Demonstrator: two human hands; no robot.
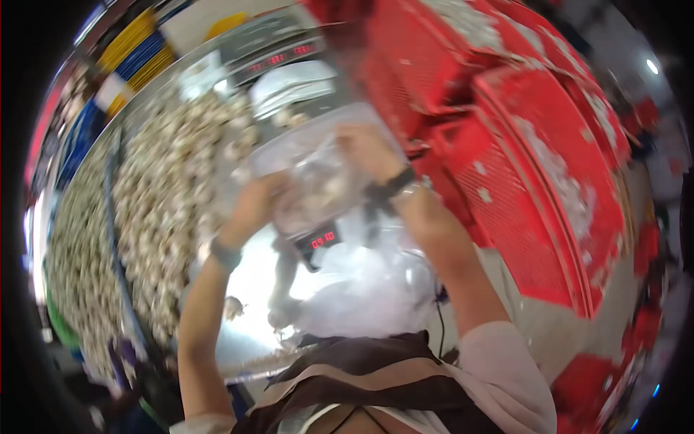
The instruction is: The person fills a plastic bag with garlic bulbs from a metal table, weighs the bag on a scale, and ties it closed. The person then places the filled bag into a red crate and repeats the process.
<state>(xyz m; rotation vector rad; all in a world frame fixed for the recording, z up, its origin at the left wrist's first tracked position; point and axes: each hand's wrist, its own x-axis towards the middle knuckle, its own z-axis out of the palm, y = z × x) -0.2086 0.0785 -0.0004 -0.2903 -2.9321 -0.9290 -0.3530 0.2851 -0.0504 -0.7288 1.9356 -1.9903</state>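
A clear plastic bag (318, 173) with pale garlic bulbs (329, 189) inside sits in a translucent tray (267, 155). The tray rests on a small scale (312, 244) whose red digits read 0910. My left hand (260, 199) is at the left side of the bag, its fingers curled in on the plastic and blurred. On the far right side, my right hand (365, 148) is closed on the bag's edge. Motion smears the fingertips of both hands.
Heaps of garlic (173, 166) cover the table's left, divided by a blue-grey strip (114, 210). A second scale (267, 54) with white bags (293, 85) stands beyond. Loose clear bags (369, 289) lie near my body. Red crates (538, 181) are stacked at right.
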